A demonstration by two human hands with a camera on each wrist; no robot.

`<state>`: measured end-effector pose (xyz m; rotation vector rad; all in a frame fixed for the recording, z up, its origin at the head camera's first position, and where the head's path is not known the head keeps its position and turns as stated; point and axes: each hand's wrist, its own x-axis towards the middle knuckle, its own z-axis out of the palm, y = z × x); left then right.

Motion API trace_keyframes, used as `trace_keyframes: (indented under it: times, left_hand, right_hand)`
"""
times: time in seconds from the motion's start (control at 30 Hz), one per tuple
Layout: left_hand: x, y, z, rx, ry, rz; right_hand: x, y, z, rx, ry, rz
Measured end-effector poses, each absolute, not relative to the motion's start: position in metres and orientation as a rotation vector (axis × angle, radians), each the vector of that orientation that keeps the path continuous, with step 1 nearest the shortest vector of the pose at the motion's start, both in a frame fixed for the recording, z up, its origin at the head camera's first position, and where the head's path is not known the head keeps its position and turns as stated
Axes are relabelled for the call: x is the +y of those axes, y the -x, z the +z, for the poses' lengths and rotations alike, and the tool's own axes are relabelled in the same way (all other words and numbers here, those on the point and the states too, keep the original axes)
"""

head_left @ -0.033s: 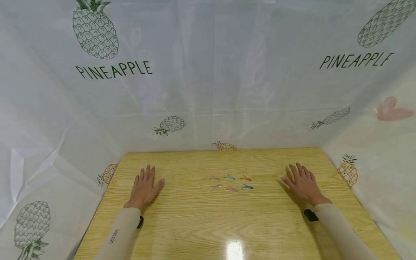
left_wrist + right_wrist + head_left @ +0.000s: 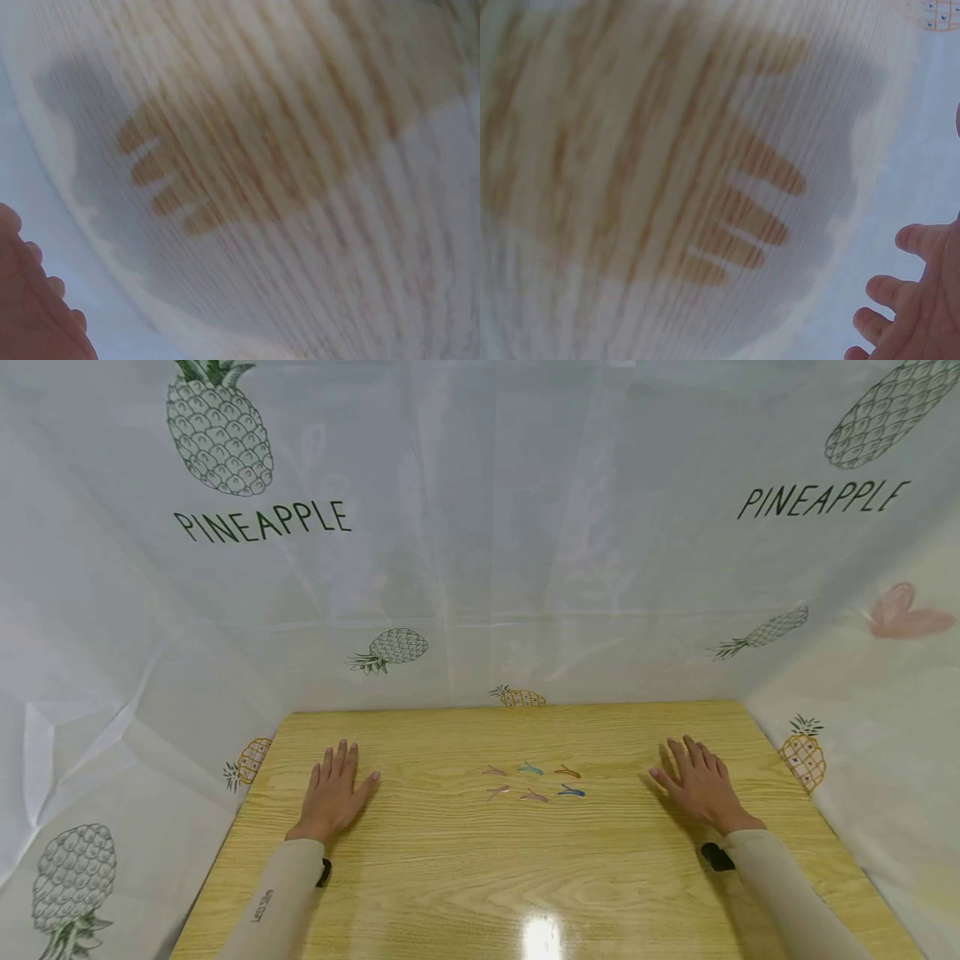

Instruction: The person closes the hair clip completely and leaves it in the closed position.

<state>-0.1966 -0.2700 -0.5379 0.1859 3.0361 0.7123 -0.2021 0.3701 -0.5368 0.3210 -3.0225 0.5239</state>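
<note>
Several small V-shaped hair clips lie in two short rows at the middle of the wooden table (image 2: 450, 860). The far row has a pinkish clip (image 2: 494, 772), a light blue clip (image 2: 532, 769) and an orange-brown clip (image 2: 568, 772); the near row has two pinkish ones and a blue clip (image 2: 573, 792). Well left of them, my left hand (image 2: 330, 797) is held palm down over the table, fingers extended. My right hand (image 2: 705, 789) is likewise spread on the right side. Neither holds anything. The wrist views show part of the left hand (image 2: 34, 307) and right hand (image 2: 922, 315).
White sheeting (image 2: 480, 568) printed with pineapples surrounds the table at the back and both sides. A black band (image 2: 325, 872) is at the left wrist and a black device (image 2: 717, 857) at the right. Light glares off the table's near part.
</note>
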Motion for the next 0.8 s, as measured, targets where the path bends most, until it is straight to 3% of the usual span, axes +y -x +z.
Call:
trace_keyframes:
  times: [0.8]
  left_hand:
    - [-0.252,0.192,-0.537,3.041,-0.248,0.71]
  right_hand:
    - [0.354,0.203,-0.532,-3.012,-0.373,0.57]
